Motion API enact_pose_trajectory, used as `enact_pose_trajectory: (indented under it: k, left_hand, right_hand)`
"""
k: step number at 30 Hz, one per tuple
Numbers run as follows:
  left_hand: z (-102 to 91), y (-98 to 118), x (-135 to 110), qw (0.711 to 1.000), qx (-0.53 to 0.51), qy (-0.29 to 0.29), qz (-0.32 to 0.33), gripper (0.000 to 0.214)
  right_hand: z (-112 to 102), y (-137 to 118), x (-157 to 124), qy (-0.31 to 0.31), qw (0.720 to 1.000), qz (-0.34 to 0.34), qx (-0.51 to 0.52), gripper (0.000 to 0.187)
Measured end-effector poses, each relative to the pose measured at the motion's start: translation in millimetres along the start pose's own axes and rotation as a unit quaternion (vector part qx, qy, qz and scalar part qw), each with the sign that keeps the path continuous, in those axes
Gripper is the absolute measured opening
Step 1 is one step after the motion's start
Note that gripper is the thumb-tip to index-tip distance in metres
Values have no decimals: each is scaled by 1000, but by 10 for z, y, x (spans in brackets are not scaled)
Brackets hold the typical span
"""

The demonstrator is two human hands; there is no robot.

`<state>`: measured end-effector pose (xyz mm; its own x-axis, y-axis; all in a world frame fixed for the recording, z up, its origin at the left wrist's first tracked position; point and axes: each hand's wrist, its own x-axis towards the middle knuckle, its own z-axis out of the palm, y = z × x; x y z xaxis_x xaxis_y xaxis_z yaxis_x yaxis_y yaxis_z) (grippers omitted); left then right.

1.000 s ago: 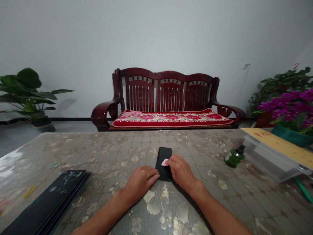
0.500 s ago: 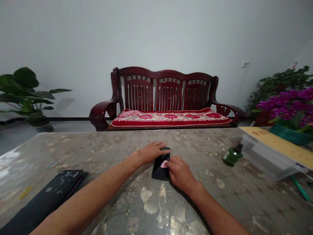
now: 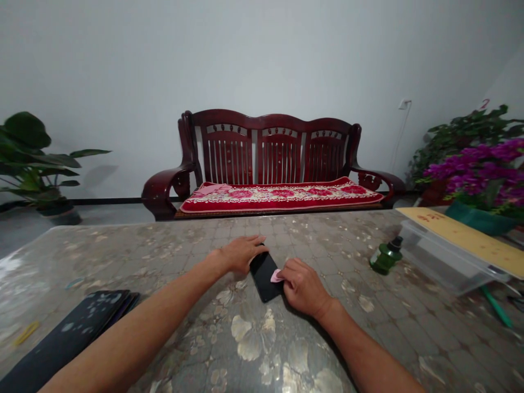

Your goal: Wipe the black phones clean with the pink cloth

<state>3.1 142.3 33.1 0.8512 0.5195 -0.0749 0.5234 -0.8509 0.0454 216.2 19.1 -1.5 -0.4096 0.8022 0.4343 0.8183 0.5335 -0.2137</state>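
Note:
A black smartphone (image 3: pixel 264 275) lies flat on the patterned table, screen up and turned at a slant. My left hand (image 3: pixel 244 254) holds it at its far left end, with the thumb by the top edge. Pinched in the fingers of my right hand (image 3: pixel 303 286) is a small folded pink cloth (image 3: pixel 275 276), pressed against the right side of the screen. Some of the cloth is hidden behind those fingers.
To the right stand a green spray bottle (image 3: pixel 386 256) and a clear plastic box (image 3: pixel 438 259) under a yellow board (image 3: pixel 462 234). Dark flat cases (image 3: pixel 69 333) and a yellow object (image 3: pixel 27 333) lie left. A wooden bench (image 3: pixel 282 150) stands beyond the table (image 3: pixel 184 338).
The smartphone has turned, its far end swinging left together with my left hand. My right hand keeps the pink cloth on the screen. The view has shifted slightly.

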Motion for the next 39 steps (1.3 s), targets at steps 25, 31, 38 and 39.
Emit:
enact_pose_trajectory:
  k: [25, 31, 38, 39]
  left_hand:
    - [311, 496, -726, 965, -78, 136, -209, 51]
    - [382, 360, -859, 967, -155, 127, -157, 58]
    - [575, 248, -902, 971, -138, 141, -138, 57]
    - [589, 238, -903, 972, -130, 144, -133, 57]
  right_hand:
    - [-9, -152, 34, -10, 998, 58, -34, 33]
    - [-16, -73, 46, 10, 991, 120, -54, 34]
    - [40, -260, 61, -22, 998, 33, -50, 30]
    - [36, -255, 63, -22, 998, 34, -47, 30]
